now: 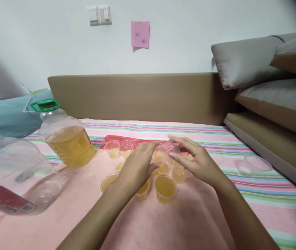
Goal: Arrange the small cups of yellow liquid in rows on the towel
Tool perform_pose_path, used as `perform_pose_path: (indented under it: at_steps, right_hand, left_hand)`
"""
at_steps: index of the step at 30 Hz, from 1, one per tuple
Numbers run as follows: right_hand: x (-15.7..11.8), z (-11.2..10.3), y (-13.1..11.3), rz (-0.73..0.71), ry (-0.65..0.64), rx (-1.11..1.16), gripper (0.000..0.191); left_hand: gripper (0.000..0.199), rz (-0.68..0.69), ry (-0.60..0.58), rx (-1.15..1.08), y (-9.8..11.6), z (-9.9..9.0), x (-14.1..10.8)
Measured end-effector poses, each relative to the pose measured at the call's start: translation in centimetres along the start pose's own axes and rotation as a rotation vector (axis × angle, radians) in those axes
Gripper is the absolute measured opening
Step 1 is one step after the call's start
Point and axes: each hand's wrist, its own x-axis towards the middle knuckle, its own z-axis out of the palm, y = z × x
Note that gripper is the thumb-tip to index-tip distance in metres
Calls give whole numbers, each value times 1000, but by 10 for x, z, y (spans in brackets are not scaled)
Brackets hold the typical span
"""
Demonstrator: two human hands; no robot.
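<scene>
Several clear plastic cups with yellow liquid stand grouped on a pink cloth [189,222]. My left hand [139,161] reaches over the left side of the group, thumb and fingers apart, and hides some cups. Beside its fingertips is a cup with yellow liquid [159,158]. My right hand [196,160] has thumb and fingers around a tilted clear plastic cup [173,148] above the others; the grip is partly blurred. A fuller cup [165,187] stands in front, between my wrists. Another cup [107,182] is partly behind my left wrist.
A large green-capped bottle [71,144] of yellow liquid stands left. Nearer lies a big clear bottle [15,173] with a red label. A red plastic sheet [107,140] is behind the cups. Clear cups [254,165] lie right on the striped sheet [275,211]. Cushions [252,62] are stacked right.
</scene>
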Motion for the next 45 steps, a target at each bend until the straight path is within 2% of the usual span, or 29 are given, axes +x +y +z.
perform_pose_path:
  at_steps: [2,6,9,12,15,18,19,20,23,24,26,33,36,40,41,45]
  right_hand:
    - [0,0,0,18,14,13,55]
    - [-1,-1,-1,-30,-33,-24,45]
    - [-1,-1,0,-7,-12,5,64]
    - [-2,0,0,14,-14,22,69]
    - [-3,1,0,35,-10,36,77]
    - [-3,2,0,30,8,63,100]
    - [-3,1,-1,15,9,59,101]
    - [-2,1,-1,-11,-1,44,94]
    - [0,0,-3,-92,-46,-31,51]
    - [0,0,-4,-95,-40,-38,44]
    - [0,-1,-4,-71,-1,-26,46]
    - [-1,-3,-6,-38,-14,-23,43]
    - [-2,-4,-6,-54,-76,-32,35]
    - [-3,-4,-4,-19,-25,2,69]
    - [-3,-3,-3,-13,-17,8,73]
    - [-4,-3,-3,-28,-8,6,68]
  left_hand:
    - [62,3,1,4,-1,1,0]
    - [64,8,-5,13,-1,2,-1]
    - [67,13,-8,19,0,0,-2]
    - [78,39,-4,24,2,-1,-2]
    - [71,42,-10,32,3,-1,-1]
    - [65,29,-9,35,4,-1,0]
    - [65,27,-6,35,3,0,0]
    - [65,25,-4,35,3,0,0]
    - [66,23,-3,32,3,0,1]
    - [66,22,-2,31,3,0,1]
    - [65,18,3,33,3,0,2]
    - [65,31,-6,50,4,1,2]
    - [67,40,-10,57,2,3,2]
    - [66,43,3,61,1,5,3]
    - [67,46,8,62,1,4,3]
    - [77,82,23,50,4,3,3]
